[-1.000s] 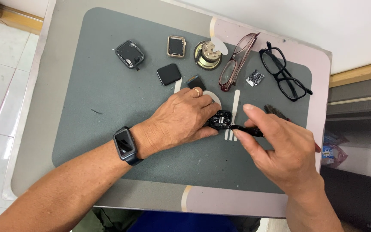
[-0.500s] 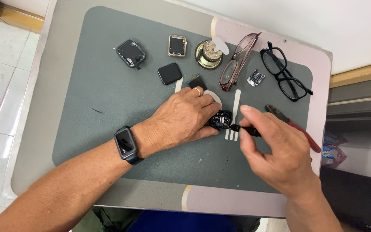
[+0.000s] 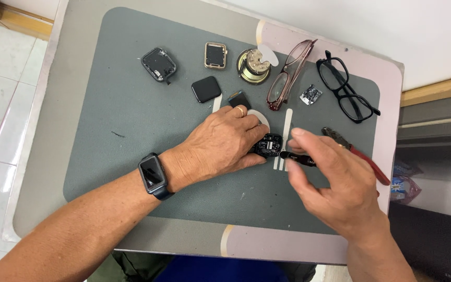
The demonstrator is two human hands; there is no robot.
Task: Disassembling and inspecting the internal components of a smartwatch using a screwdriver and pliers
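Observation:
My left hand (image 3: 224, 143) presses down on an opened black smartwatch case (image 3: 268, 144) in the middle of the grey work mat (image 3: 105, 120), its fingers wrapped around the case's left side. My right hand (image 3: 335, 183) pinches a thin black tool (image 3: 297, 156) whose tip sits at the case's right edge. A dark smartwatch (image 3: 152, 175) is strapped on my left wrist, and a ring is on one finger. White strips (image 3: 286, 125) lie on the mat under the tool.
Along the mat's far side lie a dark watch case (image 3: 158, 64), a gold-rimmed watch body (image 3: 215, 55), a black screen (image 3: 206, 89), a round brass part (image 3: 252, 67), reddish glasses (image 3: 288, 75), black glasses (image 3: 346, 91), a small metal part (image 3: 310, 95) and red-handled pliers (image 3: 361, 155).
My right hand has lifted slightly and shifted its fingers on the tool beside the watch case. My left hand stays on the case.

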